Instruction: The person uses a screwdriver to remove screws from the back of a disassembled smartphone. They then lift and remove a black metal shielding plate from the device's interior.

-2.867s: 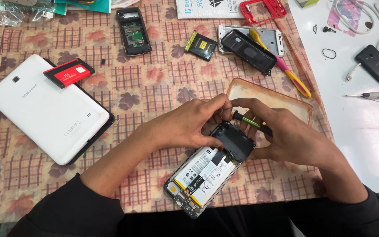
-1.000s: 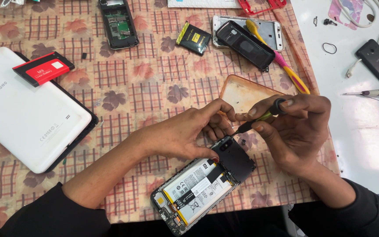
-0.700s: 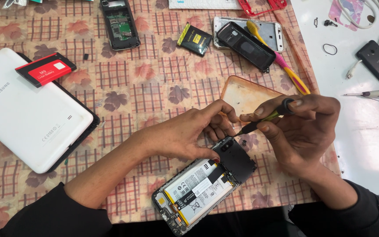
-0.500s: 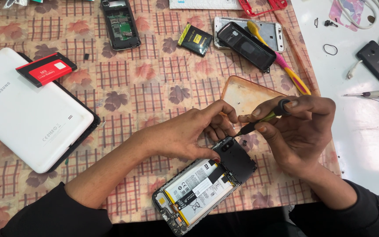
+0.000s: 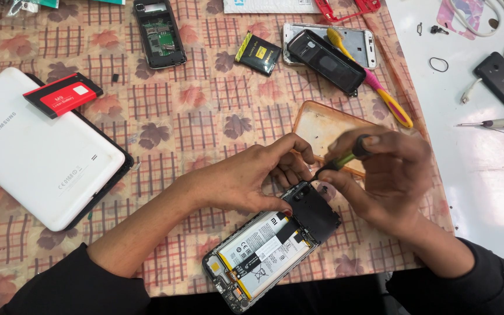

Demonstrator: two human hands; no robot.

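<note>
An opened smartphone (image 5: 272,245) lies at the table's near edge, its white battery and a black inner cover plate exposed. My left hand (image 5: 246,178) presses on the phone's upper end, fingers curled at the top corner. My right hand (image 5: 383,175) grips a small screwdriver (image 5: 342,162) with a green and black shaft, its tip pointing down-left at the phone's top corner beside my left fingers. The tip itself is partly hidden by my fingers.
A clear orange phone case (image 5: 325,125) lies just behind my hands. A white tablet (image 5: 33,149) with a red battery (image 5: 64,95) sits at left. Farther back lie a black open phone (image 5: 158,32), a small battery (image 5: 258,53), another dismantled phone (image 5: 328,52), a pink-yellow toothbrush (image 5: 380,93). A white surface (image 5: 479,151) is at right.
My right hand has shifted slightly with the screwdriver, staying at the phone's top corner. My left hand keeps its hold on the phone. The camera view has drifted a little.
</note>
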